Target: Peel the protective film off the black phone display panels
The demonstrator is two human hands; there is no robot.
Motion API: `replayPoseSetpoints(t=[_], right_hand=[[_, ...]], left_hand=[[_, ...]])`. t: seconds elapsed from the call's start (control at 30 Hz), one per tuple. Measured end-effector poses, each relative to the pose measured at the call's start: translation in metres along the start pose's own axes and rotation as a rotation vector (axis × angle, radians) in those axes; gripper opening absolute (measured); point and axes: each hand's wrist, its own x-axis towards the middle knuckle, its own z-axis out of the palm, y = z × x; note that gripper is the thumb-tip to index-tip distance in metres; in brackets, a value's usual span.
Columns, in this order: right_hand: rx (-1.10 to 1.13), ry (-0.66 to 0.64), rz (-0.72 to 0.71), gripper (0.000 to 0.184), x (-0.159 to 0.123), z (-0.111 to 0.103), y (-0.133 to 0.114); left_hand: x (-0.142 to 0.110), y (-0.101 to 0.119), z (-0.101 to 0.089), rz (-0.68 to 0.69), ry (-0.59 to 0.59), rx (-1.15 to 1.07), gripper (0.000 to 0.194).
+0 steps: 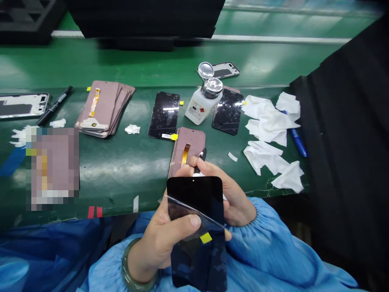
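Observation:
My left hand (164, 235) grips a black phone screen (209, 190) close to my body, with the thumb lying across its front. A clear film (194, 217) with a yellow tab (206, 237) lies slantwise over the lower part of the screen. Its upper edge is lifted, and the top of the glass shows bare. Behind the screen's upper right, my right hand (237, 198) is closed round a slim pen-like tool (200, 156) with a black end and a white part below. The screen hides most of the right fingers. Just beyond lies a pinkish stack of screens (194, 138).
A white pump bottle (197, 106) with its metal lid raised stands between two dark screens (164, 113). White cloths (267, 117) and a blue pen (298, 140) lie right. Left are stacked screens (105, 101), a black marker (54, 106) and a phone frame (24, 104).

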Motion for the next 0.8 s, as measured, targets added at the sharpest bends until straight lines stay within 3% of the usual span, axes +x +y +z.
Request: replayPoseSetpoints(t=[0.27,0.63,0.8], right_hand=[[0.012,-0.024,0.014,0.040,-0.0006,0.0011,-0.0010],[0.034,-0.024,0.013,0.038,-0.0015,0.0011,-0.0016],[0.059,-0.018,0.021,0.040,-0.0002,-0.0016,0.0016]], left_hand=[[0.0018,-0.0015,-0.0025,-0.014,-0.018,0.005,0.094],[-0.0008,-0.0019,-0.0001,-0.032,0.050,0.029,0.091],[0.0021,-0.0052,-0.0074,-0.008,-0.002,0.039,0.089]])
